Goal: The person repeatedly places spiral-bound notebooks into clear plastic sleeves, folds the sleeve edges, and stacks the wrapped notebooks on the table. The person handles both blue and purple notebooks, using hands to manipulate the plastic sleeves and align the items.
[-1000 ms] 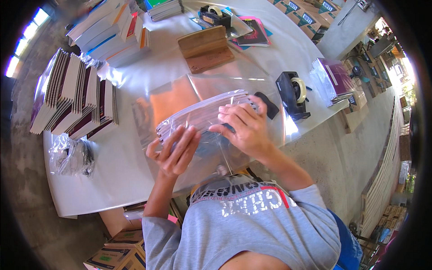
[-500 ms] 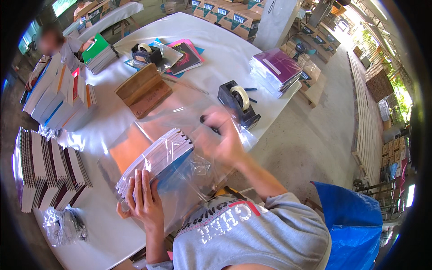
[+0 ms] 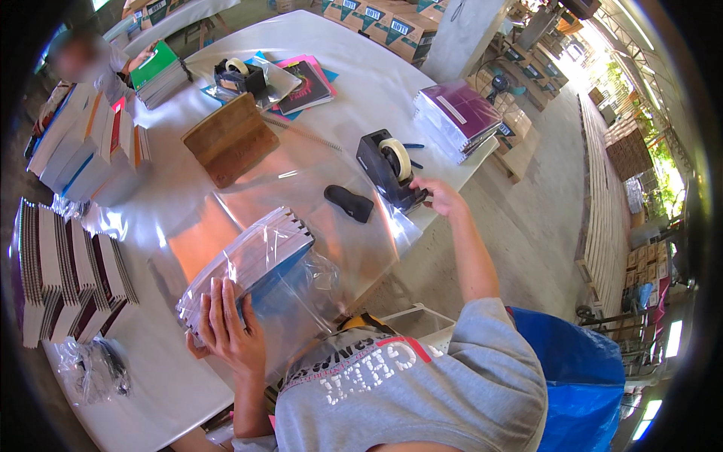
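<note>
A stack of notebooks [image 3: 252,252] lies in loose clear plastic on the near part of the table. My left hand [image 3: 226,324] rests on its near-left end, fingers stretched out over the plastic. At the front end of a black tape dispenser [image 3: 393,169], my right hand [image 3: 440,197] has thumb and finger pinched together by the tape's cutting edge. The tape strip itself is too small to make out there. A black curved block [image 3: 349,203] sits on the plastic sheet between the stack and the dispenser.
Spiral notebooks [image 3: 64,275] and thick books [image 3: 94,143] stand at the left. A wooden stand [image 3: 230,139], second tape dispenser [image 3: 239,81] and purple notebooks [image 3: 458,117] lie farther off. Another person [image 3: 94,71] is at the far left. Crumpled plastic [image 3: 90,369] lies near the left edge.
My right hand has moved from over the black block, right to the tape dispenser, leaving the block on the plastic. My left hand stays on the notebook stack.
</note>
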